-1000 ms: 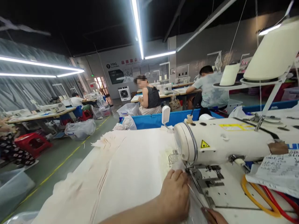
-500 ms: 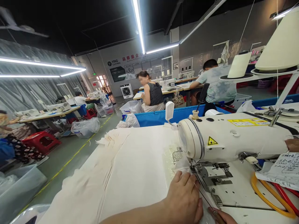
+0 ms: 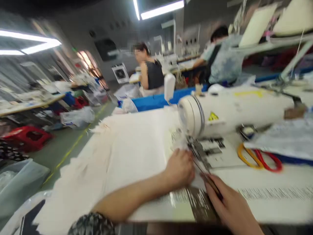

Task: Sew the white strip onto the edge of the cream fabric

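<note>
White fabric (image 3: pixel 180 143) lies under the left hand (image 3: pixel 181 168), grip unclear; right hand (image 3: pixel 223 195) grasps thin tool (image 3: pixel 213 184); warning triangle (image 3: pixel 213 116) blurred.

White sewing machine (image 3: pixel 227 109), red stool (image 3: pixel 18 138)

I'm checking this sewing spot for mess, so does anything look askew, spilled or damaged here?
Only the pale cloth on the left of the table stands out: its layers lie unevenly, with ragged edges. I see no spill or damage around the sewing machine, though blur hides fine detail.
</note>
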`<state>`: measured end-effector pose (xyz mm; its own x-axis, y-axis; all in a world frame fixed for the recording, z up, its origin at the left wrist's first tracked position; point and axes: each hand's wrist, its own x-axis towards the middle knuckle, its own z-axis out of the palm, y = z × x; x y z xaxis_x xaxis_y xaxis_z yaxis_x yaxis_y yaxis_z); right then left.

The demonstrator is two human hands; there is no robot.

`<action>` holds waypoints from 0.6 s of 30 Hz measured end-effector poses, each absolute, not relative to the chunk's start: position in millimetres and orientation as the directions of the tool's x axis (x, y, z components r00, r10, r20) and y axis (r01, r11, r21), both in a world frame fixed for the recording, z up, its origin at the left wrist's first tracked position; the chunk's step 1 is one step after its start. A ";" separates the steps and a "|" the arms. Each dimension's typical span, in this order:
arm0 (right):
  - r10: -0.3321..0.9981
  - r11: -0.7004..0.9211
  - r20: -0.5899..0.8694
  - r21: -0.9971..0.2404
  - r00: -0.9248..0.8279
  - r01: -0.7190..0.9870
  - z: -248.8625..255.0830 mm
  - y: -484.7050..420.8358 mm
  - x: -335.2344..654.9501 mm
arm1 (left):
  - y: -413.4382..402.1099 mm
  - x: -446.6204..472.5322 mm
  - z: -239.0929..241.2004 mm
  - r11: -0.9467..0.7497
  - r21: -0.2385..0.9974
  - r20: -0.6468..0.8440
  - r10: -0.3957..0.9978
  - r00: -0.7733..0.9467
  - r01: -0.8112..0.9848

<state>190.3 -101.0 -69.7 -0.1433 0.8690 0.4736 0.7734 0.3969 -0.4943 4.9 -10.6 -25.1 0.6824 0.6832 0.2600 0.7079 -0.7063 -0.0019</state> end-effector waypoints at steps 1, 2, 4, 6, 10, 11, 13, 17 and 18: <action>0.896 0.364 0.420 -0.509 -0.144 0.780 -57.8 -105.2 188.3 | -11.8 4.3 -23.7 -0.700 0.008 0.246 0.693 0.678 0.714; 0.916 0.352 0.362 -0.525 -0.171 0.775 -46.1 -106.4 185.4 | -12.2 3.3 -22.0 -0.702 0.012 0.239 0.693 0.680 0.712; 0.938 0.328 0.281 -0.544 -0.200 0.773 -26.6 -102.8 178.1 | -11.4 0.0 -16.8 -0.723 -0.001 0.227 0.672 0.705 0.690; 0.943 0.314 0.270 -0.521 -0.196 0.794 -12.9 -98.2 171.5 | -10.8 -4.0 -8.9 -0.735 -0.028 0.216 0.657 0.722 0.678; 0.924 0.344 0.317 -0.441 -0.215 0.829 -1.5 -99.5 166.0 | -13.2 -8.1 4.4 -0.729 -0.072 0.208 0.657 0.725 0.681; 0.917 0.355 0.331 -0.427 -0.222 0.831 -1.3 -100.7 166.0 | -13.8 -7.9 5.2 -0.730 -0.073 0.215 0.654 0.725 0.680; 0.908 0.368 0.352 -0.416 -0.226 0.831 -1.9 -102.4 166.4 | -14.7 -7.0 3.9 -0.739 -0.066 0.242 0.640 0.729 0.671; 0.909 0.353 0.364 -0.406 -0.205 0.843 -0.3 -105.1 168.9 | -17.4 -4.6 -3.6 -0.757 -0.042 0.300 0.613 0.731 0.652; 0.910 0.350 0.360 -0.405 -0.205 0.845 1.1 -106.5 170.6 | -18.4 -4.1 -5.5 -0.755 -0.034 0.306 0.616 0.726 0.655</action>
